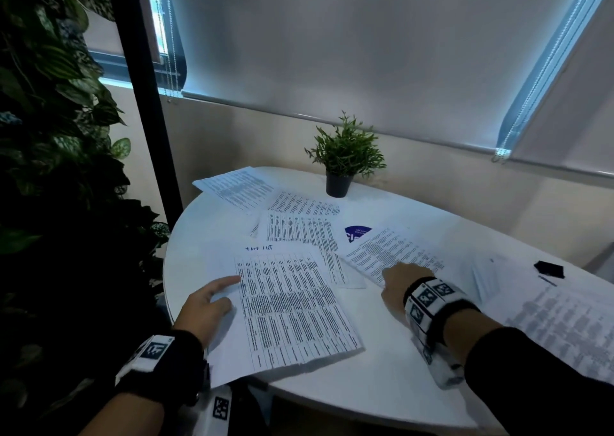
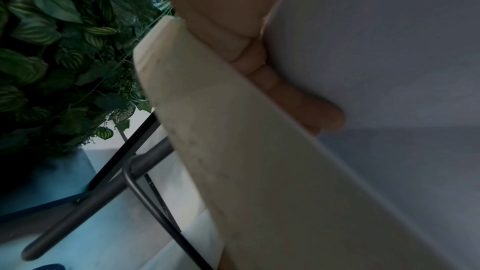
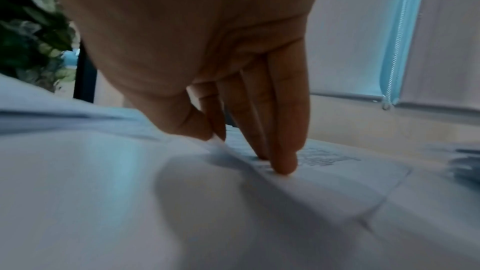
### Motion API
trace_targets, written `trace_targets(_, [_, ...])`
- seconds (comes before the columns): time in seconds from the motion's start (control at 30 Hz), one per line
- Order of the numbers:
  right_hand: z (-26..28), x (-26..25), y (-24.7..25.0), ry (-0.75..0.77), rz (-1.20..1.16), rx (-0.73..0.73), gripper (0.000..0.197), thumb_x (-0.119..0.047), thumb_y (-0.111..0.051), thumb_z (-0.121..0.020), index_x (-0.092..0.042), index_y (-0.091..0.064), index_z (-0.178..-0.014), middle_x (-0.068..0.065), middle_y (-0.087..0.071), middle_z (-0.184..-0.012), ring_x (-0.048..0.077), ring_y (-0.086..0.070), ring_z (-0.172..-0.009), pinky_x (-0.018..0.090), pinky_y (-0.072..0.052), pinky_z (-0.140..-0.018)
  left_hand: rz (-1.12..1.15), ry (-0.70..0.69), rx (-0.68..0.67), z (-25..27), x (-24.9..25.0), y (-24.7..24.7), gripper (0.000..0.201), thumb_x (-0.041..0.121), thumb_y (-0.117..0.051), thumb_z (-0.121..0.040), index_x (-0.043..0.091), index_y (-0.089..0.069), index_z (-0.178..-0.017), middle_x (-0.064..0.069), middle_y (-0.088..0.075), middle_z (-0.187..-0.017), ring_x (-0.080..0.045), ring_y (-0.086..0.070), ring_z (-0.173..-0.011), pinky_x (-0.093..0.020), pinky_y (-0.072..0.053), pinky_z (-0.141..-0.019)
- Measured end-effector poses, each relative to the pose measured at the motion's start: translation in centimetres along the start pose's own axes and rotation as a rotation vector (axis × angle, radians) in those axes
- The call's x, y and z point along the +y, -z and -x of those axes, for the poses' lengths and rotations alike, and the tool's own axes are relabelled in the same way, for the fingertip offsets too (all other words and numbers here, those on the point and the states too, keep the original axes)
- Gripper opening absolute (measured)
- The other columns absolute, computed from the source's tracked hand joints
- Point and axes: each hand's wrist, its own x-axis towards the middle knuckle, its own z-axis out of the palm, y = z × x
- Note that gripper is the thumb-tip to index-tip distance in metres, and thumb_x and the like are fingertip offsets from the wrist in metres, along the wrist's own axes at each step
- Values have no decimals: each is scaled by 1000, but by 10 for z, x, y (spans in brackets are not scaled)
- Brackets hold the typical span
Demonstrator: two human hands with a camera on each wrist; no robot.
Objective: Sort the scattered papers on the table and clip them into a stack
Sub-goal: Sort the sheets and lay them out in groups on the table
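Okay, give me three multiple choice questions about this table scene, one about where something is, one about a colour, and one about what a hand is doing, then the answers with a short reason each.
1. Where does the potted plant stand?
A. far side of the table, near the wall
B. at the table's near edge
C. on the floor

2. What colour is the plant's pot?
A. white
B. black
C. red

3. What is the right hand doing?
A. holding a pen
B. hanging off the table
C. fingers down on a printed sheet

Answers: A, it stands beyond the papers by the wall. B, the pot is dark black. C, the right wrist view shows fingertips on the printed page.
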Motion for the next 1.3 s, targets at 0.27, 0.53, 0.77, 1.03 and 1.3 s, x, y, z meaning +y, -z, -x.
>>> trace_targets(0.27, [47,-43,55,540,-165,266,10,-25,-47,-84,-21,-39,-81,-7,-43,-71,21,-44,-71,26,-31,-60,205,141,4,-13,-8,-1,27,6,-51,-96,18,-74,-91,-5,-58,-126,-24,-48,-127,-35,-31,-111])
trace_targets(0.53, [73,-106,26,1149,74,140,15,-27,-55,-83,-15,-53,-92,7,-61,-91,30,-56,-75,34,-43,-63,243,129,-58,-13,-7,6,62,45,-77,-71,14,-61,-123,-9,-66,-122,-28,-62,-111,-49,-43,-102])
trace_targets(0.77, [-17,-64,42,505,-412,134,39,-63,-36,-89,-30,-52,-103,-1,-64,-107,18,-60,-96,32,-46,-81,-187,-141,14,-13,-18,7,74,-1,-61,-89,28,-27,-148,15,-24,-146,2,-21,-131,-22,-18,-111])
trace_targets(1.03, [-118,-54,9,-224,-476,-40,108,-63,-68,-68,-10,-17,-148,13,-35,-149,34,-41,-131,47,-41,-102,-143,-66,5,-15,-29,4,62,-12,-45,-88,46,-70,-91,9,-61,-115,9,-38,-47,-2,-34,-47])
trace_targets(1.3, [-93,-40,21,-180,-400,-98,73,-38,-69,-76,-16,-38,-139,12,-36,-145,38,-43,-126,50,-44,-98,-78,-57,-19,-10,-20,3,39,-2,-58,-90,35,-67,-94,9,-62,-115,-8,-50,-115,-24,-35,-100])
